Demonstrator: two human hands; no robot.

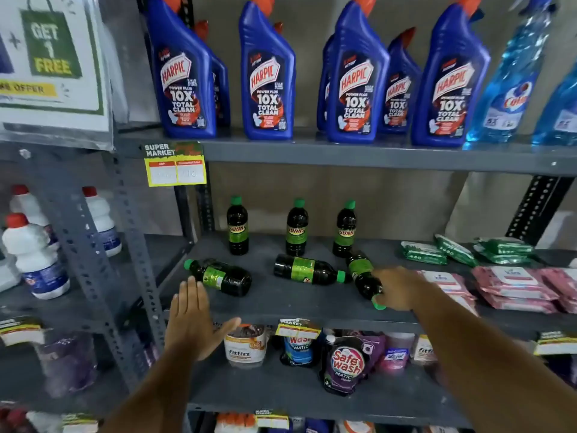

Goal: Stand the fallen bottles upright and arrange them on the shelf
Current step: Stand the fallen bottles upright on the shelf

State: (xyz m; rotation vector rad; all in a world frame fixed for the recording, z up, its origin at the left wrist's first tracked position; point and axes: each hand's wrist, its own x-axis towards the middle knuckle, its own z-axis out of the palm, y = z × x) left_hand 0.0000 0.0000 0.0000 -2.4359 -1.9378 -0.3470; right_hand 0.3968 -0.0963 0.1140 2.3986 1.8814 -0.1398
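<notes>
On the grey middle shelf [296,303] three dark bottles with green caps and "Sunny" labels stand upright at the back: left [237,228], middle [297,229], right [344,231]. In front of them three more lie on their sides: a left one [220,277] with its cap pointing left, a middle one [307,270] with its cap pointing right, and a right one [363,276] with its cap toward the shelf's front edge. My right hand [398,290] rests on the neck end of the right fallen bottle. My left hand [192,320] is flat and open just in front of the left fallen bottle, not touching it.
Blue Harpic bottles [268,79] and a blue spray bottle [512,79] fill the shelf above. Green packs [462,250] and pink wipe packs [515,287] lie at the right of the middle shelf. Detergent pouches [346,360] sit below. White bottles [34,257] stand on the neighbouring rack at left.
</notes>
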